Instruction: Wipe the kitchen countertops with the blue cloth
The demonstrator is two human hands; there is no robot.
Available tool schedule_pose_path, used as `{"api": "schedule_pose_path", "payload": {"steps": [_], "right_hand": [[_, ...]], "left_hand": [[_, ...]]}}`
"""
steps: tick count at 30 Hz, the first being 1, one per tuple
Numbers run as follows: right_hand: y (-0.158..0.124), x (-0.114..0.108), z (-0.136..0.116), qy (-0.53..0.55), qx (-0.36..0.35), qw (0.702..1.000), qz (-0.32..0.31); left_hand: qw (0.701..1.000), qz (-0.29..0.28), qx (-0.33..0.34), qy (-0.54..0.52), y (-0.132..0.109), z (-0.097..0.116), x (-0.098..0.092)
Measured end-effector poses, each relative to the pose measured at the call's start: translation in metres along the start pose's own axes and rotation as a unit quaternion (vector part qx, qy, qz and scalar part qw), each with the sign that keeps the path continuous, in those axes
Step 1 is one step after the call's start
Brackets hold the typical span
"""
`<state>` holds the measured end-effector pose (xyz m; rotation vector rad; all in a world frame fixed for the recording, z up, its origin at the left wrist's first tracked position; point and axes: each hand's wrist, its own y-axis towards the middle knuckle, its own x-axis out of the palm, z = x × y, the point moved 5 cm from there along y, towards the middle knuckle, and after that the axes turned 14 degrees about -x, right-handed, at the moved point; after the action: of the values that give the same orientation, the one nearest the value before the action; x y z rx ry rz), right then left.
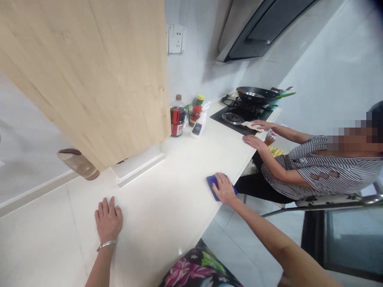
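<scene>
R hand (224, 188) lies flat, fingers spread & pressed down on blue cloth (210, 184). It's a palm press, nothing pinched. L hand (108, 219) is open too, palm down on bare counter (167, 187), holding nothing, well apart from the cloth.

Cloth sits at the counter's front edge, abt midway btwn L hand and hob (236, 118); its near end looks level w/ or just over that edge.

Risks, as I judge them:
- A push outward could take the cloth off the front edge, since only palm pressure holds it.
- A long stroke along the edge could run into the co-worker's hand (253, 140), which rests flat near the hob.
- Bottles (177, 119) by the back wall are well apart, so low risk.

Cloth is folded flat. Its long axis seems to run from the front edge inward twd the back wall, same way the fingers point, but the hand covers most of it, so not certain.
</scene>
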<state>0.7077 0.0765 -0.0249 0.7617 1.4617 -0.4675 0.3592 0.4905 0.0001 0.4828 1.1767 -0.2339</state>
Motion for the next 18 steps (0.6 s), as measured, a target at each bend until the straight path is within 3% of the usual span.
{"api": "schedule_pose_path", "payload": {"steps": [4, 8, 12, 18], "right_hand": [[0.03, -0.006, 0.037, -0.027, 0.106, 0.994, 0.022], [0.046, -0.004, 0.031, -0.044, 0.169, 0.984, 0.023], [0.046, 0.005, -0.021, -0.037, 0.131, 0.991, 0.003], [0.019, 0.004, -0.148, 0.017, -0.029, 0.999, -0.021]], "left_hand": [[1.0, 0.018, 0.008, -0.005, 0.0, -0.001, 0.001], [1.0, 0.012, 0.005, -0.002, 0.002, 0.0, 0.001], [1.0, 0.009, 0.006, 0.001, 0.002, 0.001, -0.001], [1.0, 0.0, -0.001, 0.009, 0.001, 0.004, -0.004]]}}
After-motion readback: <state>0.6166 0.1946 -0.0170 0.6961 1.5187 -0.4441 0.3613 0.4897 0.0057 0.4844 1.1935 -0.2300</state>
